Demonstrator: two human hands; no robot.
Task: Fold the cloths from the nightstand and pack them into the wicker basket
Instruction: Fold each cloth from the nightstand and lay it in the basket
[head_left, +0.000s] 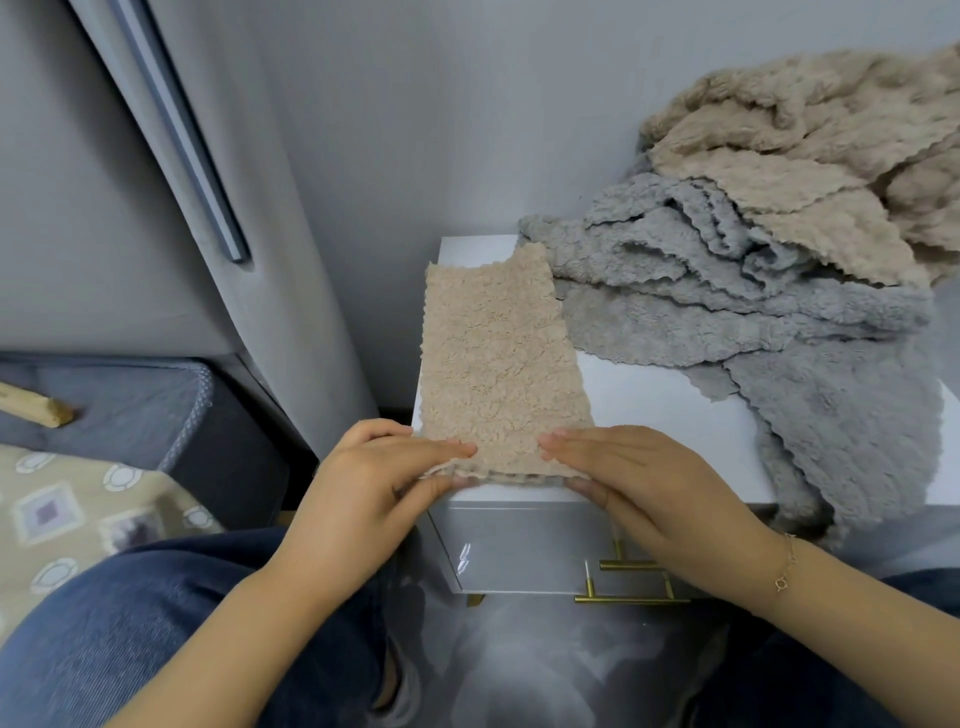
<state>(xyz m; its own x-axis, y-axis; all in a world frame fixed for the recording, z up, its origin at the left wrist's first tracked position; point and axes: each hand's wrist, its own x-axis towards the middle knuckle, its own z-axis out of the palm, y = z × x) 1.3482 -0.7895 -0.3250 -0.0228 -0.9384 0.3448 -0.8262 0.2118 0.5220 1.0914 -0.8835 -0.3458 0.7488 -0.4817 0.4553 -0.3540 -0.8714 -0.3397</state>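
A beige fluffy cloth (496, 364), folded into a long narrow strip, lies on the left part of the white nightstand (660, 410). My left hand (363, 499) pinches its near left corner, fingers on top and thumb underneath. My right hand (644, 493) pinches the near right corner the same way. Behind and to the right, several loose grey cloths (727, 291) lie in a heap, with beige cloths (810, 156) piled on top. The wicker basket is not in view.
The nightstand's drawer front has gold handles (631, 582) facing me. A grey curtain (156, 182) hangs at the left. A bed with a patterned cover (78, 514) lies at the lower left. My legs in jeans (156, 649) fill the bottom.
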